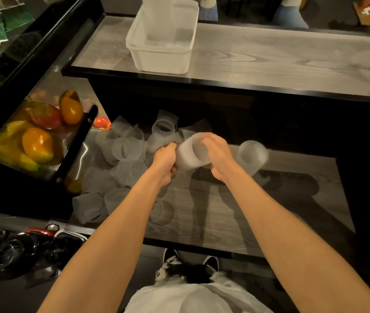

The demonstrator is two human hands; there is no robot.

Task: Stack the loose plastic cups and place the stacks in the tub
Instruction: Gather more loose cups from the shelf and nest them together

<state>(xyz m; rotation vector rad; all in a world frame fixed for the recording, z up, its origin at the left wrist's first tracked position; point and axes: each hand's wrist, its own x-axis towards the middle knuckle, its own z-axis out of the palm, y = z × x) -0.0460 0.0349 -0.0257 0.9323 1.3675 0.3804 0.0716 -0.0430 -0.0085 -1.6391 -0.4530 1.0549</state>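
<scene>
Two shoes [170, 256] show nearest you, toes tucked under the front edge of the lower shelf [224, 222], a grey wood-grain surface. Both your forearms reach out over it and your hands meet above its middle. Your left hand [165, 158] has its fingers curled round the base end of a ribbed cup [188, 154], which lies on its side in the air between your hands. Your right hand [219, 154] grips the open rim, fingers hooked over the top edge and thumb below. Whether that is one cup or a few nested together cannot be told, because the frosted plastic blurs the layers. Just to the right of your right-hand fingers, apart from them, a single cup [250, 157] sits on the shelf. To the left of your left-hand fingers and a little beyond them lie the loose cups [123, 150], a tumbled heap with some on their sides and some upright, reaching toward you along the shelf's left edge. Farther left of that heap a mesh basket [10, 119] holds orange, yellow and red fruit. Well beyond your fingers, on the upper counter [269, 57], stands the tub [134, 48] — white, rectangular, a little left of your hands — with a tall stack [157, 14] of cups upright inside it, its top cut off by the frame.
</scene>
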